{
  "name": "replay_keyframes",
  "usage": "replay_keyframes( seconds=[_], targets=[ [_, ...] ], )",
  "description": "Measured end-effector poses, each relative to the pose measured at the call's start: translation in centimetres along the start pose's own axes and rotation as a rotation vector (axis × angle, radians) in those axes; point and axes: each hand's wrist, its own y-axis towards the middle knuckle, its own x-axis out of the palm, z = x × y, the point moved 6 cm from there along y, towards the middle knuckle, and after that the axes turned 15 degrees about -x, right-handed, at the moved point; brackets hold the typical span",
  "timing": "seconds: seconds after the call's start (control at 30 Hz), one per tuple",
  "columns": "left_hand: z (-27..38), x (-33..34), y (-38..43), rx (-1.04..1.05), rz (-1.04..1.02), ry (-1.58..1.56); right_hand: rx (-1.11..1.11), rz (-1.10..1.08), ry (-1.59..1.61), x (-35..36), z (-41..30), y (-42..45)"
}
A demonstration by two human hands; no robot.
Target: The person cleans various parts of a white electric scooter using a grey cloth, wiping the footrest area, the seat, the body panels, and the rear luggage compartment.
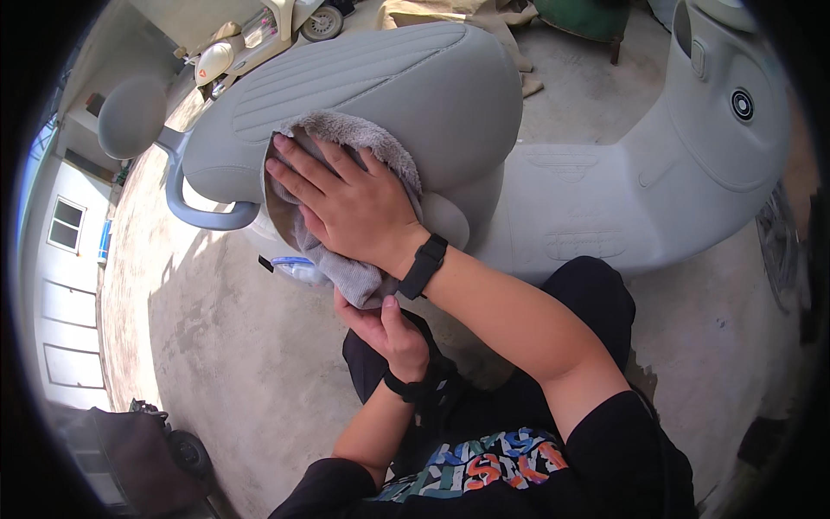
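Note:
A pale grey scooter stands crosswise before me, with its stitched seat (447,97) at the centre and its flat footboard (570,194) to the right. My right hand (353,194) lies with fingers spread on a grey terry cloth (382,133), pressing it against the scooter's side below the seat. Lower down, my left hand (389,334) holds the cloth's hanging end from beneath, thumb uppermost. The bodywork under the cloth is hidden. Just left of the cloth's lower part shows a clear lamp with a blue rim (295,263).
A grab rail (211,217) and a round backrest (133,117) jut out at the seat's left end. The front shield (726,130) rises at right. Behind stand a cream scooter (217,61) and a green container (587,23). A dark covered vehicle (139,454) is at lower left.

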Motion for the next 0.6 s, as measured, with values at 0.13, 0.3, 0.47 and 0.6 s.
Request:
replay_keyframes(
  seconds=[0.13, 0.3, 0.47, 0.6],
  targets=[
    [-0.3, 5.1, -1.1, 0.047, -0.26, 0.383, 0.225, 0.099, -0.141, -3.8, 7.2, -4.7],
    [0.7, 11.0, 0.2, 0.247, -0.211, 0.493, 0.172, 0.132, -0.279, -5.4, 12.8, -4.4],
    [2.0, 9.8, 2.8, 0.236, -0.055, 0.32, 0.176, 0.051, -0.315, -4.3, 11.2, -1.7],
    [4.1, 5.3, 3.7, 0.347, 0.118, 0.304, 0.15, 0.004, -0.15, -2.9, 6.9, 1.1]
  ],
)
